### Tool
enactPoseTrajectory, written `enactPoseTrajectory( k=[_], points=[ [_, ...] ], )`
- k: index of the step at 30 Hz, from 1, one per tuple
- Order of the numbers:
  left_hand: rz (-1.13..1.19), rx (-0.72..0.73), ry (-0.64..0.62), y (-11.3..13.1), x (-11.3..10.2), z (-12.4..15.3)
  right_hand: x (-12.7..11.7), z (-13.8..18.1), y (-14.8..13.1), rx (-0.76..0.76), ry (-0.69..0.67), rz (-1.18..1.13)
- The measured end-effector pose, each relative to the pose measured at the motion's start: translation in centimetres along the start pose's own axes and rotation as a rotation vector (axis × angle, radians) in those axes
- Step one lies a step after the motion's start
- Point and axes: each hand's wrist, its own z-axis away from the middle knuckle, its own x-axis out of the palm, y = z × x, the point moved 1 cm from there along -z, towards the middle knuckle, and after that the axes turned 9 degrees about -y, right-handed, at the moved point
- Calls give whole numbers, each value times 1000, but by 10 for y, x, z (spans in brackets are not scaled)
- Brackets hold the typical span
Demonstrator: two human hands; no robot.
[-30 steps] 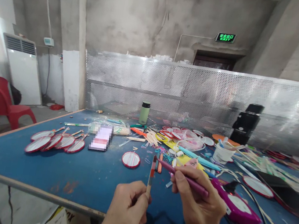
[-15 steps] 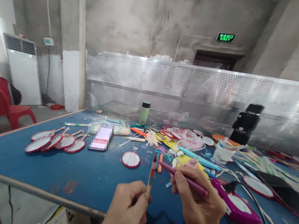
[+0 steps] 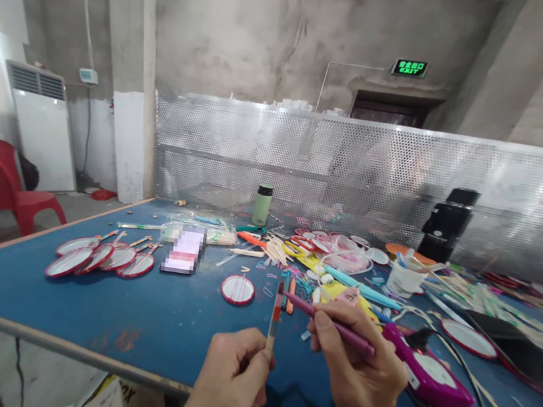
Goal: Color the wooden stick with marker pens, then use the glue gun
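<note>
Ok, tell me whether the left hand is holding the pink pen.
No: the right hand holds the pink pen, while the left hand grips a flat stick with coloured bands.

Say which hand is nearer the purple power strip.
Right. The right hand, holding a pink pen, is just left of the purple power strip; the left hand, holding a striped stick, is farther left.

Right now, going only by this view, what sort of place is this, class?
Probably a craft workshop: loose wooden sticks and red-rimmed discs lie on a blue table, and a lit exit sign suggests a shared building.
</note>
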Motion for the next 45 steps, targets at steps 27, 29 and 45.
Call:
enactPoseTrajectory(
  k=[27, 29, 45],
  points=[
    [20, 4, 8, 0, 0, 0, -3, 2, 4, 0, -59, 17],
    [16, 6, 10, 1, 0, 0, -3, 2, 5, -5, -68, 20],
    [17, 0, 18, 2, 1, 2, 0, -1, 2, 26, -8, -42]
  ],
)
